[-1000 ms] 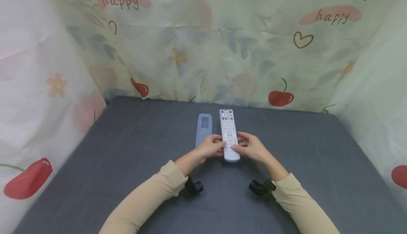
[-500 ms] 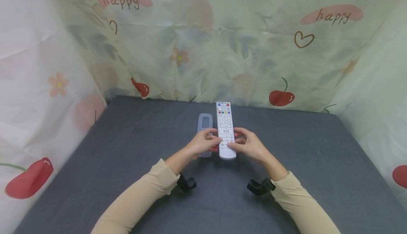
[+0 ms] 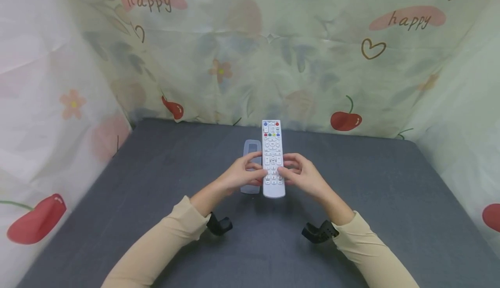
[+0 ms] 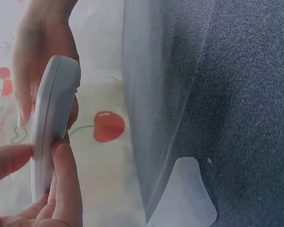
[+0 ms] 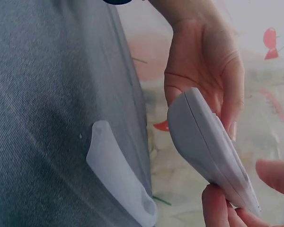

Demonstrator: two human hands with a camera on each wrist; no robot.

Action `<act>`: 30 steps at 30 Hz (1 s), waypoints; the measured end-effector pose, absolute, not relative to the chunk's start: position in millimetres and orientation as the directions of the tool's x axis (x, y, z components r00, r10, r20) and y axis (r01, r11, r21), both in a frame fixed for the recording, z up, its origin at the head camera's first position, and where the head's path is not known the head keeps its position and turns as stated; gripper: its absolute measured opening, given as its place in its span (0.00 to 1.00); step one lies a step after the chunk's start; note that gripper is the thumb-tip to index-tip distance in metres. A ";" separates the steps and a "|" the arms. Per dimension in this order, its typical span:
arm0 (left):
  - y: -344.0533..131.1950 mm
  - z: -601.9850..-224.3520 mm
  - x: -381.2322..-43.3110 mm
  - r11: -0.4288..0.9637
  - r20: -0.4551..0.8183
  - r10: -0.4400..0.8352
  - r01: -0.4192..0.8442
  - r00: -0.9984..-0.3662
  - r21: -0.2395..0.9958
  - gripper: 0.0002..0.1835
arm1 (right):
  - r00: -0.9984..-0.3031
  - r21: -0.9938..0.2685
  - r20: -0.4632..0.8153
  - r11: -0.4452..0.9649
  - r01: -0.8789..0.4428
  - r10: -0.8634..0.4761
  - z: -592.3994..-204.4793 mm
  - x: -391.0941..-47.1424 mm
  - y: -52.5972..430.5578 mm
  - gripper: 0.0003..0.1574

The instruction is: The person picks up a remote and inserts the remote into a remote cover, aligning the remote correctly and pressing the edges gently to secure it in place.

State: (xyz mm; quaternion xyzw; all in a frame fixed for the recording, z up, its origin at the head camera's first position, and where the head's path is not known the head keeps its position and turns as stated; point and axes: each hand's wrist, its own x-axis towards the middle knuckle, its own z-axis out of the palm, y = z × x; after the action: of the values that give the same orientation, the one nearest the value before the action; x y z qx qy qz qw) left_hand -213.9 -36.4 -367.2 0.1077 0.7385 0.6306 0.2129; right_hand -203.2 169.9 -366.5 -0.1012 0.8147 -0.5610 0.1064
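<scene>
A white remote control (image 3: pixel 272 157) with many buttons is held up above the dark table, buttons facing up. My left hand (image 3: pixel 244 173) grips its left side, thumb on the edge and fingers behind, as the left wrist view shows. On the right side, my right hand (image 3: pixel 304 175) supports it with curled fingers underneath; in the right wrist view its thumb (image 5: pixel 277 176) stands slightly off the button face. Below lies a translucent whitish remote cover (image 5: pixel 116 168) with a window near its far end, partly hidden by my left hand in the head view.
The dark grey cloth-covered table (image 3: pixel 375 201) extends around the hands. Patterned curtains (image 3: pixel 250 53) with cherries and hearts hang behind and at both sides. A black wrist camera (image 3: pixel 219 225) sits on the left forearm and another black camera (image 3: pixel 319 232) on the right.
Both hands have raised the remote control and shifted it left, toward and partly alongside the cover. The left forearm has moved left. The cover has stayed in place.
</scene>
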 end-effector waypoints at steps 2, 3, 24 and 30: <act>-38.9 -366.4 -213.3 0.177 -0.173 0.438 -0.104 -0.882 0.979 0.36 | -0.961 -0.940 -0.060 0.339 -0.036 -0.271 -365.6 -202.6 168.3 0.32; -40.0 -366.1 -213.1 0.175 -0.171 0.443 -0.103 -0.880 0.979 0.36 | -0.962 -0.942 -0.061 0.334 -0.033 -0.266 -365.2 -202.3 167.5 0.32; -47.2 -366.1 -213.3 0.140 -0.124 0.479 -0.063 -0.869 0.988 0.35 | -0.954 -0.955 -0.006 0.284 -0.083 -0.299 -361.6 -199.6 163.9 0.33; -46.2 -364.3 -212.8 0.178 -0.125 0.454 -0.047 -0.882 0.983 0.30 | -0.955 -0.956 0.032 0.271 -0.116 -0.295 -361.0 -198.7 163.8 0.32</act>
State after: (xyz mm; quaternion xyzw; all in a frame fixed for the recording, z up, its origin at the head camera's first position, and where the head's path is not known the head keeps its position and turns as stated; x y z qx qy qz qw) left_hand -212.8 -46.2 -364.3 0.1373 0.7411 0.6261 0.2001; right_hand -198.7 163.8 -361.0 -0.1297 0.7936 -0.5896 0.0759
